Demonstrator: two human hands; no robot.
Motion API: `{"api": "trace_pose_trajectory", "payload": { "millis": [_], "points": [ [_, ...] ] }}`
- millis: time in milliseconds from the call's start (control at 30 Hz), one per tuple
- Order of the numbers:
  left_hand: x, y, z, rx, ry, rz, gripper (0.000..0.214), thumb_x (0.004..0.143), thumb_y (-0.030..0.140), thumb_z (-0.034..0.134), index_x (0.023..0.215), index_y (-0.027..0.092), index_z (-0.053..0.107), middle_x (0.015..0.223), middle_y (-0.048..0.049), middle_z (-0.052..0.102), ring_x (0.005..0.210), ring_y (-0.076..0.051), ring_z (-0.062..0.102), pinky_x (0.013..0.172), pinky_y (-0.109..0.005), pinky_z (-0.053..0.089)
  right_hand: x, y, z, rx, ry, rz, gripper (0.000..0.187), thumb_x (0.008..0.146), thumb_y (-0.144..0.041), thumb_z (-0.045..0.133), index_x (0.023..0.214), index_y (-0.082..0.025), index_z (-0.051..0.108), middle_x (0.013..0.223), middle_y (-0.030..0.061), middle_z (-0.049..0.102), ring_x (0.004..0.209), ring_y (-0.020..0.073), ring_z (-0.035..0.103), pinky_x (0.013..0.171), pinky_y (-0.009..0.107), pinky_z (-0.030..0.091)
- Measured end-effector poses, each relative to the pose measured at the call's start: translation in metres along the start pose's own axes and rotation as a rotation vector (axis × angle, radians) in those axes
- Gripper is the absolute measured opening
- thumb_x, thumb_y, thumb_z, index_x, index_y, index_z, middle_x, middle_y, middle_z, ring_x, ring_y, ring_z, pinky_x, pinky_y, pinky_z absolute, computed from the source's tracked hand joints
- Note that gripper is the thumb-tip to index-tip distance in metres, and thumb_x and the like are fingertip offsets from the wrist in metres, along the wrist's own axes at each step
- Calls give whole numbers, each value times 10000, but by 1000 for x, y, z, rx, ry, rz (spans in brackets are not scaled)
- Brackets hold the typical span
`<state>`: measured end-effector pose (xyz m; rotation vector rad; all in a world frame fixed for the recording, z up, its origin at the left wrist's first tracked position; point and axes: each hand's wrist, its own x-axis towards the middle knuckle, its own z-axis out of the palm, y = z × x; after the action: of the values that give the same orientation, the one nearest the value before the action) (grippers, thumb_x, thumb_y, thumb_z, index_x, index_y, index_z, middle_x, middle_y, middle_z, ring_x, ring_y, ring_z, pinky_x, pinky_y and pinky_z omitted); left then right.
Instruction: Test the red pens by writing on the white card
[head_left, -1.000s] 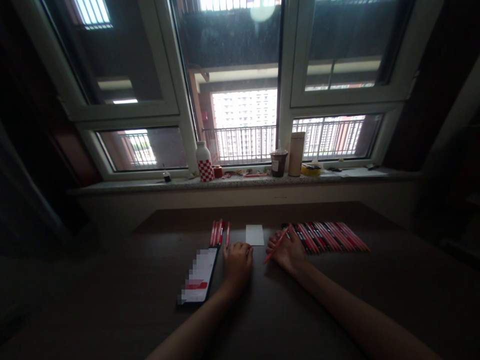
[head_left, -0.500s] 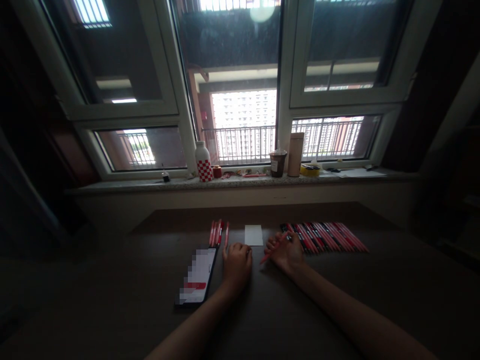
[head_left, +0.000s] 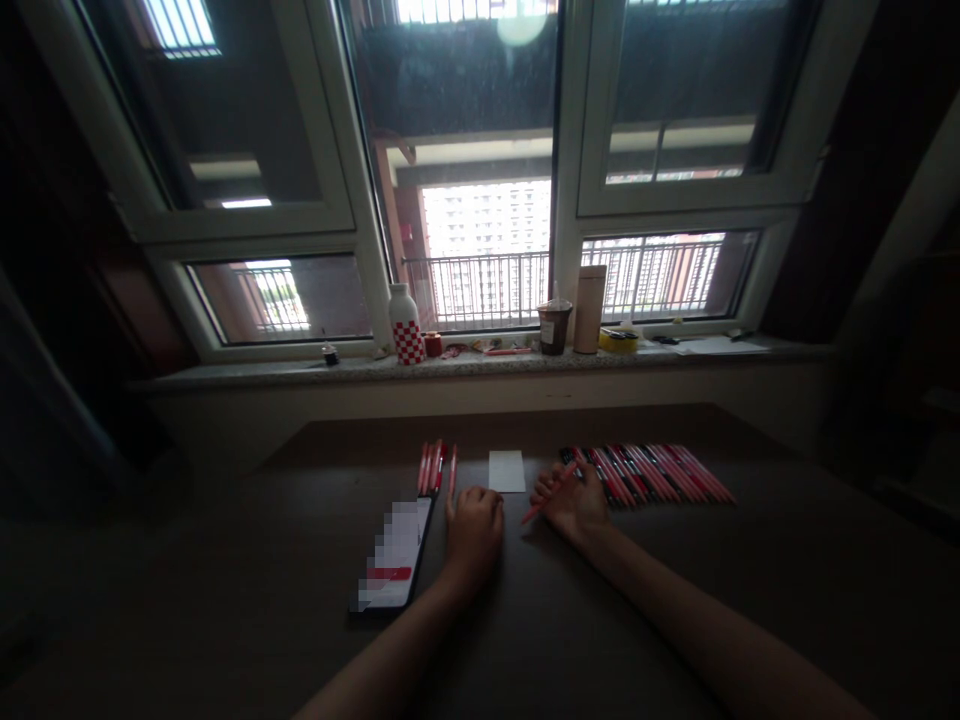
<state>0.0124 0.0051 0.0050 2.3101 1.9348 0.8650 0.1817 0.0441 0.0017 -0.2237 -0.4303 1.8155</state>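
Note:
My right hand point(head_left: 574, 505), palm turned partly up, is closed around a pinkish-red pen point(head_left: 538, 510) that slants down to the left. Just left of it, my left hand point(head_left: 475, 525) lies palm down on the table with nothing visible in it. A single red pen point(head_left: 452, 470) lies right at its fingers; I cannot tell whether they touch. Beyond and between both hands sits a small white square of paper point(head_left: 507, 471). A long row of red and black pens point(head_left: 652, 474) lies side by side past my right hand. Several more pens point(head_left: 430, 467) form a small group at the left.
A phone point(head_left: 394, 555) with a lit screen lies on the dark table point(head_left: 247, 560) left of my left hand. On the windowsill point(head_left: 480, 368) stand a red-checked white bottle point(head_left: 406, 325), a drink cup point(head_left: 554, 328), a tan flask point(head_left: 589, 310) and a yellow roll point(head_left: 618, 341).
Almost nothing differs. The pen in my right hand has tilted very slightly, its lower end a little higher. My left hand stays in place.

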Motion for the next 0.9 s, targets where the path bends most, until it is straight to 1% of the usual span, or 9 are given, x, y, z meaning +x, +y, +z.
{"api": "trace_pose_trajectory", "payload": {
  "millis": [167, 267, 367, 467, 600, 800, 867, 900],
  "points": [
    [0, 1, -1, -13, -8, -5, 210, 880, 219, 433, 938, 218, 634, 990, -44, 651, 1037, -205, 550, 1060, -434, 260, -1, -2, 5, -14, 16, 32, 512, 828, -644, 413, 562, -206, 417, 567, -5, 445, 520, 139, 385, 544, 287, 351],
    [0, 1, 0, -11, 1, 1, 221, 880, 206, 429, 979, 216, 627, 1063, -50, 651, 1121, -213, 526, 1078, -438, 256, -2, -3, 7, -33, 17, 43, 535, 814, -683, 408, 568, -209, 411, 570, -9, 441, 523, 139, 386, 546, 288, 357],
    [1, -1, 3, -13, 6, 9, 265, 882, 202, 431, 1073, 221, 613, 1205, -58, 624, 1271, -235, 429, 1108, -470, 221, -2, -3, 6, -70, 26, 39, 497, 824, -633, 424, 568, -207, 410, 575, -11, 439, 526, 138, 391, 552, 291, 363],
    [0, -2, 6, -13, -12, 15, 299, 895, 219, 422, 1132, 225, 604, 1290, -57, 589, 1327, -249, 377, 1129, -513, 177, -2, -3, 5, -77, 27, 18, 444, 824, -563, 441, 562, -206, 412, 570, -12, 437, 522, 137, 391, 549, 289, 361],
    [0, -3, 7, 0, -43, 28, 324, 912, 245, 404, 1177, 228, 589, 1325, -59, 570, 1341, -253, 370, 1139, -556, 149, -2, -3, 4, -50, 19, 19, 414, 818, -526, 462, 559, -208, 415, 561, -12, 443, 515, 139, 392, 545, 290, 362],
    [-1, -2, 7, 21, -82, 44, 331, 919, 261, 407, 1202, 234, 577, 1335, -66, 562, 1342, -257, 374, 1138, -593, 130, -2, -5, 8, -53, 17, 41, 493, 822, -628, 459, 573, -203, 440, 567, -10, 462, 520, 137, 415, 543, 289, 376],
    [-2, -2, 7, 19, -99, 43, 324, 920, 267, 409, 1194, 235, 579, 1330, -64, 566, 1342, -259, 370, 1134, -600, 123, -2, -4, 8, -62, 17, 40, 472, 821, -608, 483, 585, -200, 457, 572, -11, 467, 522, 135, 426, 539, 285, 383],
    [-2, -2, 7, 18, -105, 42, 321, 921, 271, 408, 1191, 237, 578, 1326, -64, 569, 1341, -260, 369, 1131, -604, 123, -1, -4, 7, -67, 17, 36, 433, 821, -565, 510, 596, -198, 470, 576, -11, 472, 523, 133, 431, 536, 282, 386]
  ]
}}
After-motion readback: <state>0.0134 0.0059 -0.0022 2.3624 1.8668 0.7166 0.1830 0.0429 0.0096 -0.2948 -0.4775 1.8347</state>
